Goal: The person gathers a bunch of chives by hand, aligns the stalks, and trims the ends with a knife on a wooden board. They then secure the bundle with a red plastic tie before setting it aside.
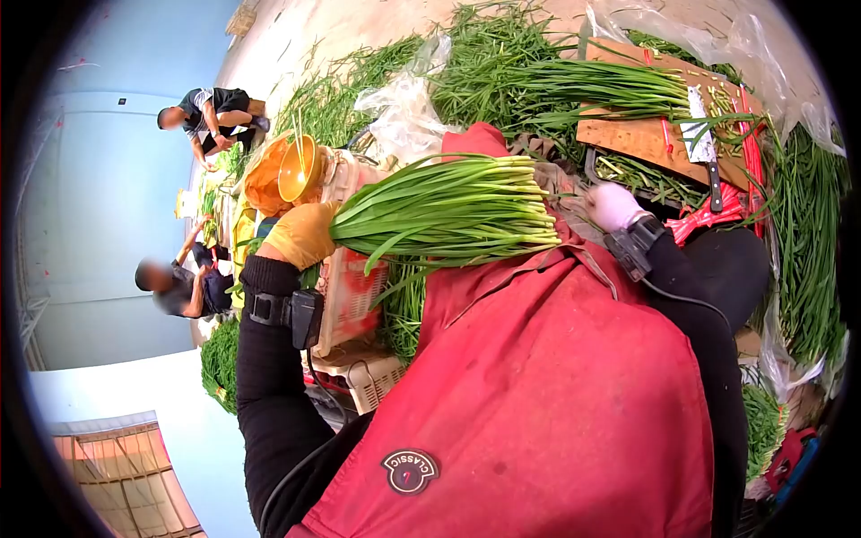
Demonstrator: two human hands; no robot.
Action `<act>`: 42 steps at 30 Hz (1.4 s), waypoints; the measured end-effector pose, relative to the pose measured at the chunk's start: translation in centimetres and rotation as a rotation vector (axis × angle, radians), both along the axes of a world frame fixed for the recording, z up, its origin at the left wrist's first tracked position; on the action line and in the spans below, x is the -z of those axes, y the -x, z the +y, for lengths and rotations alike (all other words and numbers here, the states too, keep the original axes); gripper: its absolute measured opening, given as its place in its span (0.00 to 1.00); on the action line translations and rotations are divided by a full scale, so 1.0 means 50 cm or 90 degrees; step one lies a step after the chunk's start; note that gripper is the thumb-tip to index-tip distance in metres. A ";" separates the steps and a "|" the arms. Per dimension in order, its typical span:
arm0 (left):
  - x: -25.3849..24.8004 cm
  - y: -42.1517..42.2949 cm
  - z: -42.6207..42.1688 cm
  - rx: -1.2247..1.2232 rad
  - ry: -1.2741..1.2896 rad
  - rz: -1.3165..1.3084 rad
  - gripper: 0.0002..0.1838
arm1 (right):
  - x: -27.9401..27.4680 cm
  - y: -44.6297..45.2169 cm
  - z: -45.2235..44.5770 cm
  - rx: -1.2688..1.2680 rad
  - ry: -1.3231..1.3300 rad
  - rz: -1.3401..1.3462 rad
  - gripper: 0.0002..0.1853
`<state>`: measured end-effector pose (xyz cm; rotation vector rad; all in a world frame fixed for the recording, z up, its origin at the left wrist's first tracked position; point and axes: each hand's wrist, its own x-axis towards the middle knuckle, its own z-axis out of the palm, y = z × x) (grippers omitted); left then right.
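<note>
Bundled greens (457, 208) stretch across the upper edge of the red apron (556, 386), their leafy end gripped by the yellow-gloved left hand (301, 235). That arm bends at the elbow, its forearm rising to the bundle's leafy end. Just past the bundle's stem end, apart from it, the pale-gloved right hand (613, 207) is curled like a fist; whether anything small is inside, I cannot tell. Farther beyond that same end, a knife (699, 134) lies on a wooden board (619, 136).
</note>
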<state>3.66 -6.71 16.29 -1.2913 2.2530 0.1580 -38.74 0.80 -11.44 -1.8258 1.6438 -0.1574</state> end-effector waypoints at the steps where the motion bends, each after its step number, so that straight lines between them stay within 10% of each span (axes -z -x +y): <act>1: -0.001 0.002 -0.004 0.000 0.004 -0.012 0.17 | 0.017 0.018 0.015 -0.064 -0.076 0.084 0.08; 8: -0.035 0.063 0.000 0.000 0.003 -0.013 0.18 | -0.154 -0.072 0.016 0.034 0.206 -0.423 0.21; 18: -0.057 0.105 0.002 0.026 -0.010 0.001 0.14 | -0.113 -0.087 -0.013 0.057 0.275 -0.284 0.05; 20: -0.049 0.093 -0.007 0.042 -0.004 0.005 0.12 | -0.115 -0.058 0.002 0.084 0.122 -0.342 0.08; 25: -0.041 0.093 -0.020 0.080 0.015 -0.033 0.12 | -0.149 -0.103 0.018 -0.017 0.362 -0.318 0.16; 30: -0.048 0.108 -0.019 0.072 0.014 -0.039 0.13 | -0.105 -0.096 0.014 0.005 0.284 -0.382 0.11; 38: -0.047 0.111 -0.027 0.108 0.027 -0.048 0.13 | 0.007 0.046 0.046 -0.115 -0.178 0.113 0.11; 42: -0.044 0.114 -0.033 0.106 0.019 -0.072 0.14 | -0.120 -0.029 0.031 0.000 0.072 -0.194 0.11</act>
